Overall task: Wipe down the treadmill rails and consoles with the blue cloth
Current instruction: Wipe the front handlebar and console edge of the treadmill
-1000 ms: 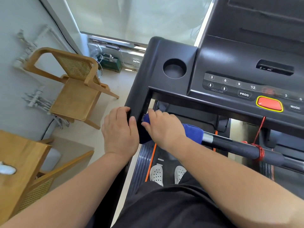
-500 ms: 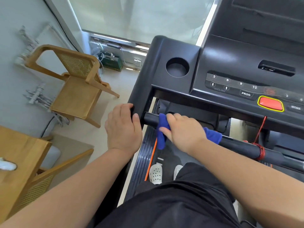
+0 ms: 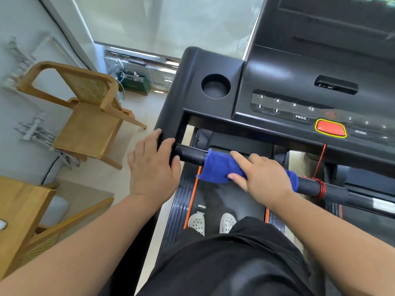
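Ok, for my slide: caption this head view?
Right hand wraps blue cloth around treadmill bar; left hand braces the frame.

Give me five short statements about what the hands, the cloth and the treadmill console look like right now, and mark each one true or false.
1. The right hand presses the blue cloth around the crossbar. True.
2. The left hand holds the cloth. False: it rests bare on the console's left upright.
3. The cup holder holds a bottle. False: it is empty.
4. A red cord is wound around the crossbar to the right of the cloth. True.
5. The red button has a yellow border. True.
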